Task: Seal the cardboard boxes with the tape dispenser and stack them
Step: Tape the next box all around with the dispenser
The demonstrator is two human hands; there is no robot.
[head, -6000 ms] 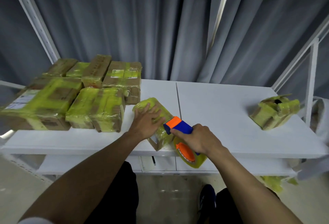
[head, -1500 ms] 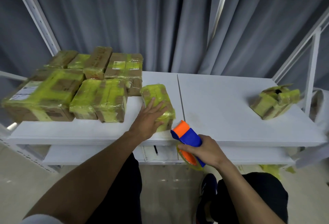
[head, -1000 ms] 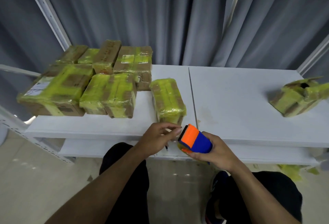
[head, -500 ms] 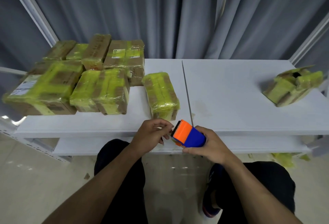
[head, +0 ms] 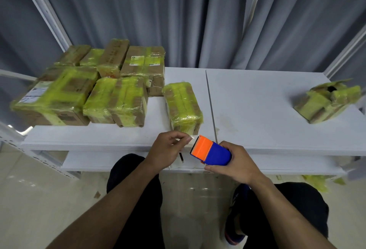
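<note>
Two hands hovered before the worktop's (head: pixel 257 110) near edge: my right hand (head: pixel 234 162) gripped the tape dispenser (head: pixel 210 150), my left hand (head: pixel 168 150) pinched the tape end (head: pixel 191 137) between its fingers (head: pixel 184 139); the wrapped box (head: pixel 183 107) lay just beyond.

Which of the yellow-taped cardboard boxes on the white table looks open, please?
The crumpled yellow-taped cardboard box alone at far right: its flaps stick up around a dark gap; the others are closed.

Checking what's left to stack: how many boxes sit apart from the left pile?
2. One wrapped box lies beside the table seam, one crumpled box at the far right edge; others may hide off-frame.
</note>
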